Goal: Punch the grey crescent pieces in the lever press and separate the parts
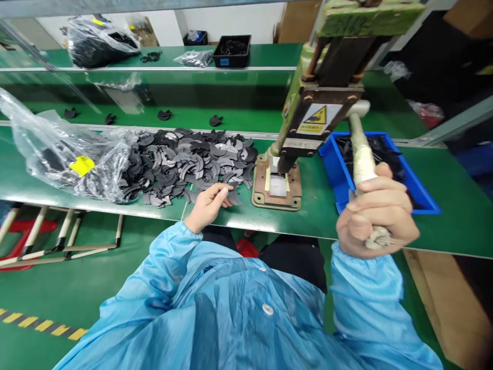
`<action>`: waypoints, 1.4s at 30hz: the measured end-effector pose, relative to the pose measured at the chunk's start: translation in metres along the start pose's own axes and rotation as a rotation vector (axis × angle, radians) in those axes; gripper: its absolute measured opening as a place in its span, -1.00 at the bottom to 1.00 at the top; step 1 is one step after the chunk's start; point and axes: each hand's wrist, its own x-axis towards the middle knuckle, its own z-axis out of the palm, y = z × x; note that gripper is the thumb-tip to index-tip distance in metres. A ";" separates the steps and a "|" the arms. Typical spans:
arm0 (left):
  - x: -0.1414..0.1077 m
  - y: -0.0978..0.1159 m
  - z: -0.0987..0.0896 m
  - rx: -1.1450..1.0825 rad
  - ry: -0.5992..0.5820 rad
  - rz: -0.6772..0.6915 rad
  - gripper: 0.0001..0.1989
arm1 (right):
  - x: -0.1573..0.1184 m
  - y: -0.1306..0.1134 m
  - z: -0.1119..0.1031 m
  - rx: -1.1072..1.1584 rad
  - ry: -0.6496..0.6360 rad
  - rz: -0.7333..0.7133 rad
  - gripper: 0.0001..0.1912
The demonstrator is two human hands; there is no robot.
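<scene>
**Left hand pinches a curved piece; right hand grips the press lever**

Far left of my left hand, a clear plastic bag with a yellow label lies on the green surface. Dark contents show through its film. Farther off, behind that bag, another filled bag sits on the raised shelf.

Between the clear bag and my left hand spreads a loose pile of dark, curved pieces, heaped just beyond my knuckles. Past the pile, four small dark parts lie spaced apart in a row on a green strip.

My left hand is at the near edge of the pile, thumb against forefinger. It pinches one gray piece, which juts out to the right of my fingertips. Well beyond this hand, a black box of dark items stands on the shelf.

Just right of my left hand is the press base, bolt holes at its near corners. The green press rises above it, leaning away from me, with a yellow warning sign on its front.

Right of the press, my right hand is closed in a fist around the lever, whose pale shaft runs up and away from my fingers. Behind and to the right of that hand, a blue bin holds black pieces.
</scene>
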 end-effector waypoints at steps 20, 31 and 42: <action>0.134 0.026 0.100 -0.094 -0.248 -0.356 -0.68 | -0.002 0.001 -0.005 0.039 -0.074 -0.043 -0.69; 0.155 0.032 0.108 0.047 -0.331 -0.531 -0.68 | -0.005 -0.001 0.003 0.042 0.025 0.000 -0.68; 0.116 0.032 0.121 0.074 -0.169 -0.273 -0.73 | 0.000 -0.002 -0.006 0.036 -0.065 -0.018 -0.73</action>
